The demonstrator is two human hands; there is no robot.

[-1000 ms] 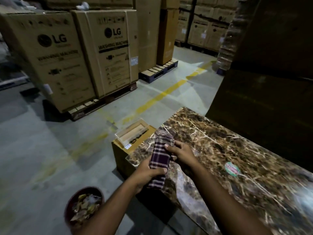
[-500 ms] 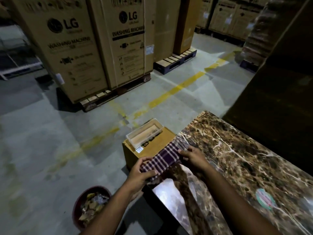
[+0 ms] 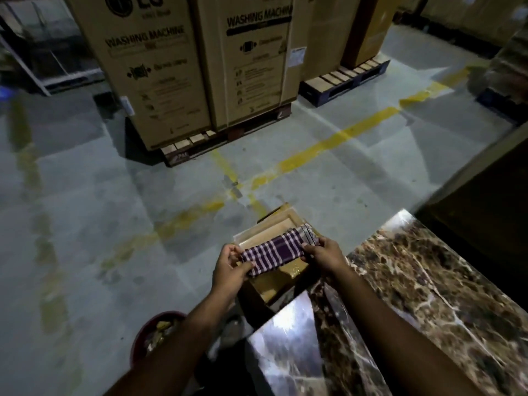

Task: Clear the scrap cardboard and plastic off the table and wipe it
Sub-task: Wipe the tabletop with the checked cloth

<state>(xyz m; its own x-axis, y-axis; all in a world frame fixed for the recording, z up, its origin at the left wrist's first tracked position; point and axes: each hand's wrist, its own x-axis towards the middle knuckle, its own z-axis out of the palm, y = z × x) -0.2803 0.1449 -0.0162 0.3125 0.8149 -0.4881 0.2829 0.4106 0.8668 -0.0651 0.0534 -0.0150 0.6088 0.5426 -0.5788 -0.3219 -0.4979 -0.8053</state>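
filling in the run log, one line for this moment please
stage: cloth handling | left hand: grips checked cloth | right hand: grips cloth | cloth: above small box, off marble table

Left hand (image 3: 228,268) and right hand (image 3: 324,252) pinch opposite ends of a folded checked cloth (image 3: 278,252) above a cardboard box (image 3: 274,284), left of the marble desk (image 3: 428,295).

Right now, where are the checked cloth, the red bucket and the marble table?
checked cloth (image 3: 275,254): head view, middle of the folded fabric.
red bucket (image 3: 143,334): head view, left rim.
marble table (image 3: 434,295): head view, bare top.
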